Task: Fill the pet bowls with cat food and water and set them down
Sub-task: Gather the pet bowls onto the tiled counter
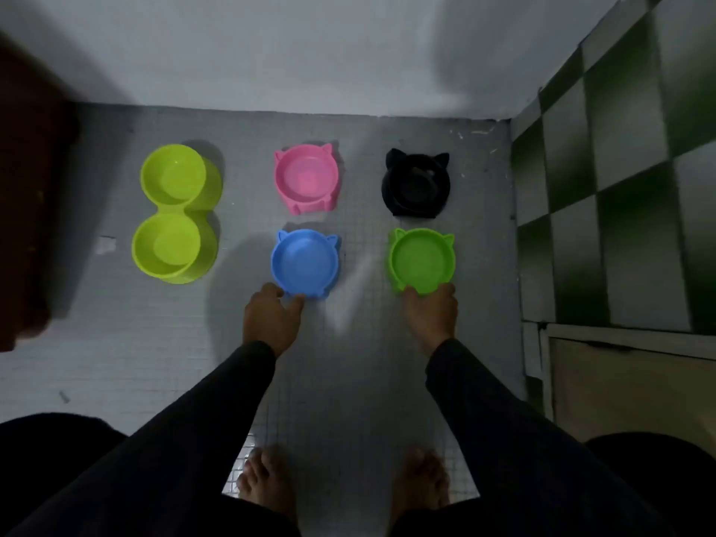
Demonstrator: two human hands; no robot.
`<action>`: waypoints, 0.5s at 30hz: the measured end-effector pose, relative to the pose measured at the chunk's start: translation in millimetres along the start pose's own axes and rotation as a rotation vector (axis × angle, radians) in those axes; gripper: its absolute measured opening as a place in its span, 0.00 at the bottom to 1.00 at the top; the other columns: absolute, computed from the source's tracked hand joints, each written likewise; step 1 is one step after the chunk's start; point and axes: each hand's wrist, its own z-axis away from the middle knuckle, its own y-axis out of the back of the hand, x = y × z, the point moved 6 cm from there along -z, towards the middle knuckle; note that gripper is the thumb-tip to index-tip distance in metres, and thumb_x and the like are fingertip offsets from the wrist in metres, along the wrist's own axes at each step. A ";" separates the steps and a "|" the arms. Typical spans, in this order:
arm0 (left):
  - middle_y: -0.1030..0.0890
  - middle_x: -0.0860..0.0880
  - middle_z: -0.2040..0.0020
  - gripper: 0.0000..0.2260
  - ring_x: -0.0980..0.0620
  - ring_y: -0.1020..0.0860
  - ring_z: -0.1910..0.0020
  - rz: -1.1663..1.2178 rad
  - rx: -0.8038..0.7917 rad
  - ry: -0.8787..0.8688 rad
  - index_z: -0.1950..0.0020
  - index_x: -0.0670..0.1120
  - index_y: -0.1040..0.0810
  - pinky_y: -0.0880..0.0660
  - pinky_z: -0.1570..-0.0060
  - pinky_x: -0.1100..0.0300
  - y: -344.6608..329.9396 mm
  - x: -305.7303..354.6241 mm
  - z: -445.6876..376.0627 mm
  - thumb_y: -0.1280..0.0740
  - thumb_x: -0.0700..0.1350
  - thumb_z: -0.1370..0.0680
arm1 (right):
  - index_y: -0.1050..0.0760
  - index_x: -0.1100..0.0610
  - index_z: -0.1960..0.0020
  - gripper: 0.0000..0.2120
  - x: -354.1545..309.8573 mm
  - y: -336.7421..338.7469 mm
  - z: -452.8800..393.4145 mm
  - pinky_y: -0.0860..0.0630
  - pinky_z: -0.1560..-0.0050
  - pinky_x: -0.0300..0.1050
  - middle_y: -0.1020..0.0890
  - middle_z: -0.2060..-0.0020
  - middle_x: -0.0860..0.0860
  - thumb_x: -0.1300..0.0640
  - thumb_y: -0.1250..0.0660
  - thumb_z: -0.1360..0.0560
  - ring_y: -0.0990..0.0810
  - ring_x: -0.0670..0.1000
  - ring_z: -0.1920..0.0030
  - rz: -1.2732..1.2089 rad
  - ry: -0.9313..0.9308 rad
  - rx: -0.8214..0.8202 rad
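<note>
Several cat-eared pet bowls stand on the grey tiled floor. A blue bowl (pixel 304 261) sits in the middle, and my left hand (pixel 271 317) grips its near rim. To the right is a green bowl (pixel 421 259); my right hand (pixel 431 312) grips its near rim with thumb and fingers. Behind them stand a pink bowl (pixel 306 178) and a black bowl (pixel 416 186). A lime-yellow double bowl (pixel 174 213) lies at the left. All bowls look empty.
A white wall runs along the back. A green-and-white checked tiled wall (pixel 620 168) closes the right side, with a low panel (pixel 627 385) below it. A dark wooden piece (pixel 27 195) stands at the left. My bare feet (pixel 341 482) are near the bottom.
</note>
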 end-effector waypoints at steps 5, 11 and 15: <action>0.20 0.40 0.43 0.20 0.45 0.25 0.48 0.157 0.077 0.264 0.38 0.39 0.25 0.29 0.51 0.54 -10.3 -15.6 -14.6 0.28 0.54 0.20 | 0.34 0.67 0.33 0.27 17.0 -3.8 -25.2 0.28 0.41 0.52 0.25 0.34 0.66 0.51 0.30 0.23 0.25 0.66 0.34 -0.070 -0.126 0.040; 0.22 0.42 0.43 0.21 0.44 0.25 0.46 0.215 0.107 0.318 0.38 0.40 0.26 0.29 0.50 0.54 -19.9 -24.2 -32.5 0.28 0.54 0.21 | 0.33 0.64 0.37 0.25 35.8 -16.5 -47.3 0.21 0.43 0.59 0.21 0.40 0.64 0.50 0.29 0.24 0.20 0.66 0.41 -0.174 -0.153 0.067; 0.21 0.42 0.45 0.20 0.44 0.24 0.46 0.224 0.126 0.337 0.38 0.38 0.24 0.30 0.52 0.53 -26.7 -26.1 -41.4 0.28 0.53 0.21 | 0.34 0.60 0.42 0.23 47.7 -28.5 -64.2 0.19 0.49 0.66 0.21 0.43 0.62 0.49 0.27 0.26 0.19 0.67 0.46 -0.260 -0.190 0.114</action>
